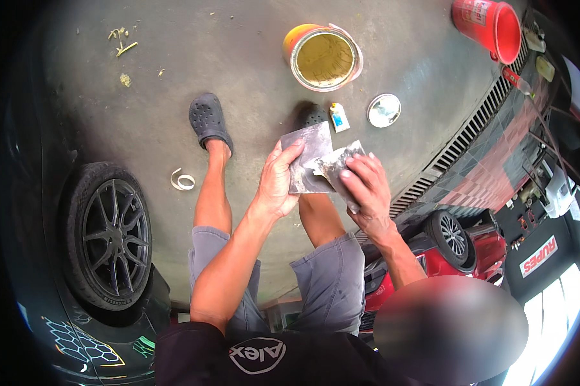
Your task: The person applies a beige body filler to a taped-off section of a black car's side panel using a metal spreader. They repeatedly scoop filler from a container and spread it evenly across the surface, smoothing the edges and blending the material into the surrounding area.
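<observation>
My left hand [277,180] is closed on a flat grey plate [310,145], thumb on its upper face and fingers beneath. My right hand [368,190] grips a smaller, dull metal putty spreader [335,166], its edge overlapping the plate's right side. Pale paste smears the spreader near where the two meet. Beyond my hands, an open yellow-and-red can [325,59] holds a tan paste. On the floor nearer to me lie a small white-and-blue tube [339,118] with a yellow cap and a round silvery lid [384,110].
A black car's wheel [113,235] stands close on the left. To the right run a floor drain grate [460,141] and a red car [489,248]. A red bucket [489,29] lies at the far right. A curled white strip [182,180] and yellowish scraps [124,45] litter the floor.
</observation>
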